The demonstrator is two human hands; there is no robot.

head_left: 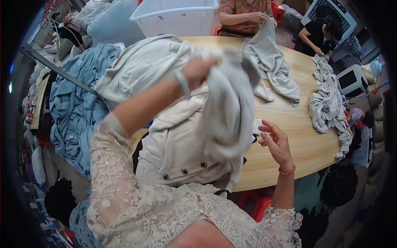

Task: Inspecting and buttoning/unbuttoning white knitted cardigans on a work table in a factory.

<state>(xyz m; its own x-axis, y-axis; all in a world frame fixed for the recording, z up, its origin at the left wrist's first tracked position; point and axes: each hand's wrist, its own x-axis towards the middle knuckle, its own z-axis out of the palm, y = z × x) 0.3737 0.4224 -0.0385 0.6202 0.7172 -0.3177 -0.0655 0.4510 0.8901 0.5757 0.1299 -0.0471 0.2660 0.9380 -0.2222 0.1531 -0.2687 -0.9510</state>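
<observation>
In the head view, your left hand [198,70] is up high, clenched around the top of a pale grey knit garment [229,115] — the cloth hangs down from your fist over the table. Your right hand [275,142] is lower and to the right, fingers loose and half curled, holding nothing, just beside a small white tag [257,126] at the garment's edge. Under the hanging cloth lies a cream cardigan [182,153] with dark buttons, on the round wooden table [297,153]. A heap of blue knitwear [76,107] sits to your left. Far across the table another person's hands [260,17] hold a grey sweater [273,62] — and a long grey pile [326,99] lies on the right. A white plastic tub [175,16] stands at the far edge.
</observation>
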